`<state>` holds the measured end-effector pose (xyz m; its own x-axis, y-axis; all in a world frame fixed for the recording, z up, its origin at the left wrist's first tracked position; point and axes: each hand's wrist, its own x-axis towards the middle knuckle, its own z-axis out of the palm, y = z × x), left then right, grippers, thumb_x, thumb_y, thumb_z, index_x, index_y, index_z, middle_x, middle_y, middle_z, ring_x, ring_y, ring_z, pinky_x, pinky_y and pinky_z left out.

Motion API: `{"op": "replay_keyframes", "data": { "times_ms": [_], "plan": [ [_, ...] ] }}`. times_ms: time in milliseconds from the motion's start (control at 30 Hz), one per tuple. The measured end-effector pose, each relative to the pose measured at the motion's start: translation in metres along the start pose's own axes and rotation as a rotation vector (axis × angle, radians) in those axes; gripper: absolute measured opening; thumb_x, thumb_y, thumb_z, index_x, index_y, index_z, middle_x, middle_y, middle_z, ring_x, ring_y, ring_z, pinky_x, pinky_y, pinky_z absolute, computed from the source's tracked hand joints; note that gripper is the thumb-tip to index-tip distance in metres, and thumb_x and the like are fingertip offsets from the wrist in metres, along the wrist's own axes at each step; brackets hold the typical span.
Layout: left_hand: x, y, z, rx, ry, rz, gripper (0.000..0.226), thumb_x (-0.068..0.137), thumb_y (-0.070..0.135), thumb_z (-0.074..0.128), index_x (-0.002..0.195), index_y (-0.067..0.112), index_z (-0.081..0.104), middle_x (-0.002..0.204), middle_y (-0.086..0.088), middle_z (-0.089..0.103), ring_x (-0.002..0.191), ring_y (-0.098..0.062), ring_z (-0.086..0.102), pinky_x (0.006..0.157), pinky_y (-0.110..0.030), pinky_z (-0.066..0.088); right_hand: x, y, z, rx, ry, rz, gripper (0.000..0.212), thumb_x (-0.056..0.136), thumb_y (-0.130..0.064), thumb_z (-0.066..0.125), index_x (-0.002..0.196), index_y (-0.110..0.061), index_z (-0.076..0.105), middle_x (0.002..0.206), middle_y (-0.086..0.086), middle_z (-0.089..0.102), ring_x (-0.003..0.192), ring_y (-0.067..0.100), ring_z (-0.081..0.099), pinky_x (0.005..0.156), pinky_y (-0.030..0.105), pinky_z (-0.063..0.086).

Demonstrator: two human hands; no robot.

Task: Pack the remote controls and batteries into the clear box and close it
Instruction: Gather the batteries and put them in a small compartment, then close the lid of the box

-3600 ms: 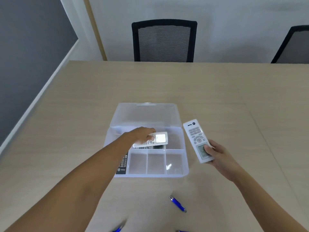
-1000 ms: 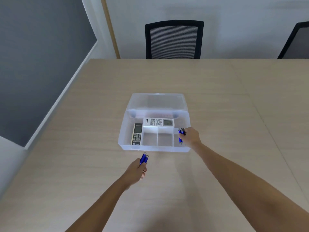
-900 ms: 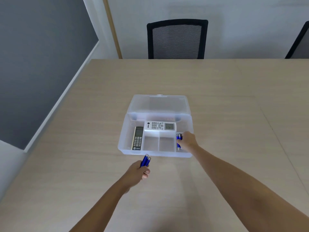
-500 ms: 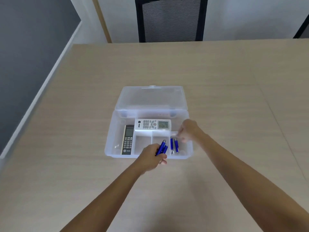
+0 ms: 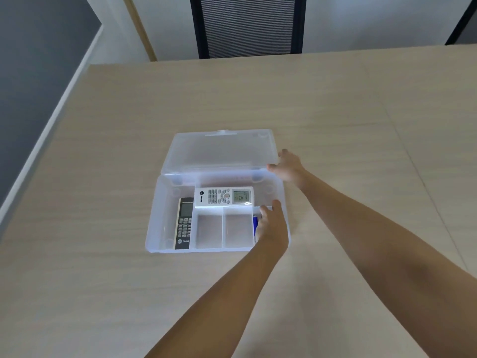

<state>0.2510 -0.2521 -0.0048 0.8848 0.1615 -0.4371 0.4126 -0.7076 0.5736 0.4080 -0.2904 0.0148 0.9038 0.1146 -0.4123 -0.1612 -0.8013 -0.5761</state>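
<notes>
Over the box's [image 5: 154, 223] front right compartment, the left hand [image 5: 272, 226] is lowered with its back to the camera; its fingers are curled downward, and whether the blue batteries [image 5: 255, 222] just beside them are gripped or already let go cannot be told. Only a sliver of blue is seen, the rest being hidden under the hand. The left forearm is stretched diagonally from the lower edge of the view. The right hand [image 5: 286, 165] is held open and empty at the right end of the lid [image 5: 219, 151], fingers spread toward its corner, the arm reaching across the box's right wall. 2 remotes are already packed: the white one [image 5: 224, 197] lies crosswise along the back, the black one [image 5: 183, 223] lengthwise at the left. 2 middle compartments are bare. The batteries should be laid flat and the left hand cleared before the lid is swung, so nothing is pinched. The box rests on the counter [image 5: 103, 280], lid laid back.
</notes>
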Motion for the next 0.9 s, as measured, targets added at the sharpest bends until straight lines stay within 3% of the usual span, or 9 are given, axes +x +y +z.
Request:
{"op": "replay_keyframes", "data": {
  "times_ms": [67, 167, 300, 367, 433, 567, 700, 800, 900],
  "plan": [
    [-0.006, 0.003, -0.004, 0.035, -0.041, -0.009, 0.054, 0.091, -0.008, 0.041, 0.142, 0.003, 0.028, 0.136, -0.027, 0.038, 0.113, -0.045, 0.053, 0.067, -0.031, 0.043, 0.007, -0.001, 0.003, -0.02, -0.014, 0.024, 0.053, 0.087, -0.028, 0.065, 0.126, 0.004, 0.048, 0.128, 0.018, 0.058, 0.119, 0.032, 0.055, 0.086, 0.032, 0.045],
    [-0.019, -0.007, -0.019, 0.046, -0.02, 0.081, 0.036, 0.095, 0.004, 0.045, 0.13, 0.003, 0.042, 0.132, -0.021, 0.044, 0.107, -0.039, 0.058, 0.084, -0.037, 0.049, 0.02, 0.005, 0.002, 0.062, -0.063, 0.06, 0.037, 0.08, -0.025, 0.073, 0.106, -0.004, 0.058, 0.103, 0.015, 0.059, 0.098, 0.024, 0.059, 0.083, 0.031, 0.047],
    [-0.045, -0.07, -0.059, -0.148, 0.425, 0.338, 0.029, 0.089, 0.021, 0.064, 0.116, 0.013, 0.059, 0.121, -0.003, 0.057, 0.109, -0.016, 0.057, 0.097, -0.038, 0.047, 0.029, 0.01, 0.003, 0.227, -0.135, 0.127, 0.035, 0.075, -0.012, 0.079, 0.101, 0.003, 0.061, 0.086, 0.015, 0.053, 0.075, 0.024, 0.053, 0.064, 0.033, 0.043],
    [-0.058, -0.122, -0.08, -0.1, 0.661, 0.223, 0.059, 0.078, 0.043, 0.073, 0.125, 0.014, 0.054, 0.132, -0.009, 0.05, 0.126, -0.02, 0.046, 0.107, -0.039, 0.041, 0.033, 0.012, 0.005, 0.253, -0.123, 0.157, 0.033, 0.074, -0.009, 0.079, 0.1, 0.004, 0.063, 0.078, 0.012, 0.053, 0.057, 0.02, 0.047, 0.05, 0.025, 0.036],
    [-0.067, -0.171, -0.094, 0.049, 0.655, -0.032, 0.107, 0.059, 0.068, 0.073, 0.142, 0.011, 0.037, 0.146, -0.02, 0.033, 0.139, -0.035, 0.03, 0.111, -0.052, 0.03, 0.036, 0.013, 0.006, 0.274, -0.115, 0.145, 0.033, 0.074, -0.008, 0.079, 0.1, 0.007, 0.066, 0.077, 0.012, 0.054, 0.05, 0.017, 0.043, 0.046, 0.023, 0.033],
    [-0.068, -0.212, -0.092, -0.01, 0.383, -0.178, 0.148, 0.045, 0.079, 0.068, 0.152, 0.007, -0.005, 0.152, -0.018, 0.013, 0.14, -0.04, 0.027, 0.111, -0.053, 0.037, 0.035, 0.015, 0.012, 0.359, -0.031, 0.104, 0.047, 0.073, -0.002, 0.078, 0.11, -0.009, 0.05, 0.107, 0.011, 0.056, 0.086, 0.022, 0.055, 0.067, 0.032, 0.049],
    [-0.06, -0.213, -0.083, -0.012, 0.434, -0.156, 0.147, 0.051, 0.06, 0.084, 0.151, -0.003, -0.002, 0.146, -0.025, 0.018, 0.133, -0.043, 0.033, 0.103, -0.053, 0.044, 0.02, 0.007, 0.01, 0.201, 0.118, -0.044, 0.056, 0.068, -0.009, 0.076, 0.112, -0.012, 0.041, 0.095, 0.006, 0.053, 0.091, 0.026, 0.053, 0.068, 0.034, 0.045],
    [-0.062, -0.212, -0.085, 0.034, 0.42, -0.16, 0.149, 0.052, 0.066, 0.08, 0.15, -0.007, -0.006, 0.146, -0.027, 0.017, 0.137, -0.041, 0.027, 0.106, -0.052, 0.044, -0.003, -0.003, 0.007, 0.187, 0.218, -0.113, 0.064, 0.075, -0.031, 0.076, 0.125, -0.012, 0.042, 0.118, 0.013, 0.051, 0.118, 0.031, 0.046, 0.097, 0.042, 0.044],
    [-0.066, -0.207, -0.091, -0.037, 0.368, -0.152, 0.153, 0.05, 0.071, 0.076, 0.149, -0.003, -0.014, 0.149, -0.025, 0.009, 0.141, -0.038, 0.02, 0.113, -0.05, 0.036, -0.045, -0.012, -0.006, 0.517, 0.138, -0.14, 0.064, 0.086, -0.064, 0.047, 0.131, -0.019, 0.047, 0.131, 0.005, 0.056, 0.127, 0.026, 0.048, 0.108, 0.045, 0.041]
  ]
}}
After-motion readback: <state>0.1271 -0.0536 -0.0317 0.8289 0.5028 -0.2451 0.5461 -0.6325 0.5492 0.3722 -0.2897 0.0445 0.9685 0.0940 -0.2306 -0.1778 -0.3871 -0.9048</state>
